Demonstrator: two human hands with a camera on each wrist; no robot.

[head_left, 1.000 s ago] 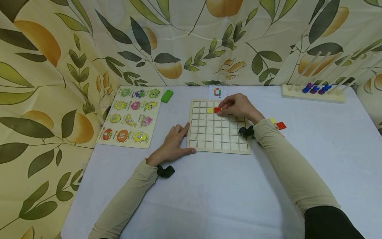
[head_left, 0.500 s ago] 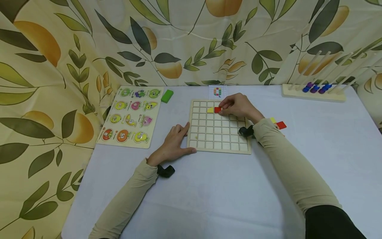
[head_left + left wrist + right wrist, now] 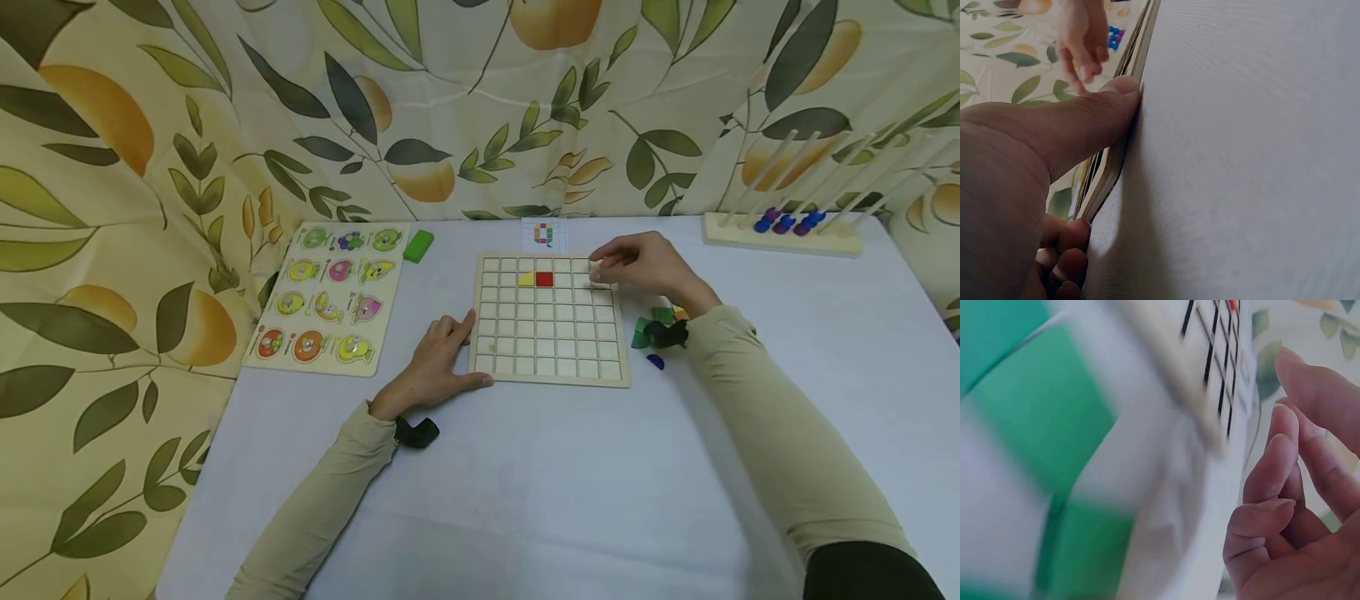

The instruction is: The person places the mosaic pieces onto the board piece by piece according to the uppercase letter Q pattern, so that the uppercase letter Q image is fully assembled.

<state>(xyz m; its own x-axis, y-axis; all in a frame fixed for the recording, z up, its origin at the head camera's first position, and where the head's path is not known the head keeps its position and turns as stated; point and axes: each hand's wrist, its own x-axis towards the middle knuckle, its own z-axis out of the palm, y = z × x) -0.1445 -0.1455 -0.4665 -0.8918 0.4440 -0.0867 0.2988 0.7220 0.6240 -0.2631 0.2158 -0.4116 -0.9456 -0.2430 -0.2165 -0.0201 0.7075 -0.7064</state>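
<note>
A wooden grid board (image 3: 551, 333) lies flat at the middle of the table. In its second row from the back, a yellow tile (image 3: 527, 279) sits beside a red square tile (image 3: 544, 279). My left hand (image 3: 433, 367) spans the board's front left corner, its straight thumb (image 3: 1100, 119) against the front edge and the index finger along the left side. My right hand (image 3: 648, 265) hovers at the board's back right, thumb and fingers loosely bent, nothing between them in the right wrist view. Green tiles (image 3: 663, 315) and a dark blue half-round piece (image 3: 656, 362) lie near that wrist.
A small card with a coloured pattern (image 3: 543, 234) lies behind the board. To the left are a fruit picture board (image 3: 341, 308) and a green block (image 3: 418, 246). A wooden peg rack with beads (image 3: 783, 237) stands at the back right.
My right hand has released the red tile, now lying in its cell, and moved right to the board's edge, uncovering cells. My left hand has stayed in place.
</note>
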